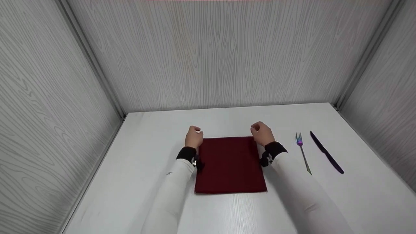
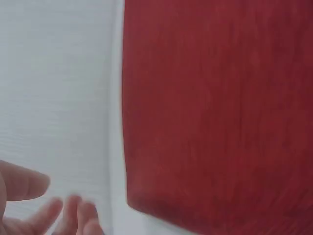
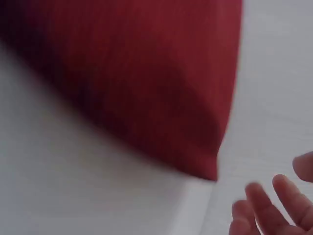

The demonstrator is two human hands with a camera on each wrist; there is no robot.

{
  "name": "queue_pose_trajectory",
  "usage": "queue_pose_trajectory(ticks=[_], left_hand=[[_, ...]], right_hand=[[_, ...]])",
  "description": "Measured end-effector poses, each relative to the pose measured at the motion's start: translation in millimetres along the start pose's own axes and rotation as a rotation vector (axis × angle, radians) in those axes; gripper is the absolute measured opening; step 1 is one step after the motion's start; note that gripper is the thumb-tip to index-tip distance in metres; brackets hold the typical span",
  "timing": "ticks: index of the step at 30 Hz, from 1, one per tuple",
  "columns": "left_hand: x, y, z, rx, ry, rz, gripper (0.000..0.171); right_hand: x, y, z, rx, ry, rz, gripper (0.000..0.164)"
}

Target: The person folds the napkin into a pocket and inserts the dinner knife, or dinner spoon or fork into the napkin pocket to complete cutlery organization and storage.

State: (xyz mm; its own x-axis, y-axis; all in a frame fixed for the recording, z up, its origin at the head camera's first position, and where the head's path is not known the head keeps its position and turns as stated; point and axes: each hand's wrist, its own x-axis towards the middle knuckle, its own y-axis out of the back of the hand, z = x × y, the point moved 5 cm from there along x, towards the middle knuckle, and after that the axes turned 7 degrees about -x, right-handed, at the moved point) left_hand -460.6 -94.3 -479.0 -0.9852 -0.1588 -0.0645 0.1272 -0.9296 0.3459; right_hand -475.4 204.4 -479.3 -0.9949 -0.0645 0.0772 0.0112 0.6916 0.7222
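Note:
A dark red square cloth [image 1: 231,167] lies flat on the white table, its far edge level with both hands. My left hand [image 1: 194,138] is beside its far left corner, with the fingers loosely bent. In the left wrist view a gap shows between thumb and fingertips [image 2: 73,208], and that cloth corner lies to their right. At the far right corner is my right hand [image 1: 262,134], overlapping the cloth's edge in the head view. The right wrist view has its fingers [image 3: 264,208] just off the pointed corner, thumb apart, holding nothing.
To the right of the cloth lie a rainbow-coloured fork [image 1: 299,143] and a dark purple table knife [image 1: 326,152], both with their handles towards me. Grey wood-grain panels [image 1: 221,58] enclose the white table [image 1: 136,182] at the back and on both sides.

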Motion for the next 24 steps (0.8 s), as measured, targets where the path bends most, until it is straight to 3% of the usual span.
queue_pose_trajectory(ticks=[2,4,7,10,13,19,24], left_hand=[[-7.5,-4.7,-2.4,-0.128,0.042,-0.115,0.034],[-13.7,-11.5,-7.7,-0.251,0.125,-0.235,0.038],[-18.7,-19.0,-18.2,-0.365,0.233,-0.336,0.047],[-19.0,-21.1,-28.0,-0.424,0.297,-0.340,0.052],[-16.5,-20.7,-34.0,-0.448,0.322,-0.314,0.053],[-7.8,-23.3,-33.4,-0.453,0.313,-0.270,0.055],[1.2,-27.0,-30.8,-0.472,0.265,-0.248,0.060]], right_hand=[[-6.1,-6.7,-2.0,0.195,-0.052,-0.086,0.038],[-11.5,-15.4,-0.1,0.377,-0.136,-0.198,0.042],[-18.0,-24.6,8.2,0.560,-0.276,-0.305,0.050],[-19.9,-28.1,18.8,0.655,-0.366,-0.316,0.054],[-19.6,-29.9,24.8,0.701,-0.396,-0.317,0.055],[-11.7,-30.3,22.5,0.671,-0.336,-0.296,0.057],[0.4,-32.8,20.4,0.624,-0.288,-0.277,0.062]])
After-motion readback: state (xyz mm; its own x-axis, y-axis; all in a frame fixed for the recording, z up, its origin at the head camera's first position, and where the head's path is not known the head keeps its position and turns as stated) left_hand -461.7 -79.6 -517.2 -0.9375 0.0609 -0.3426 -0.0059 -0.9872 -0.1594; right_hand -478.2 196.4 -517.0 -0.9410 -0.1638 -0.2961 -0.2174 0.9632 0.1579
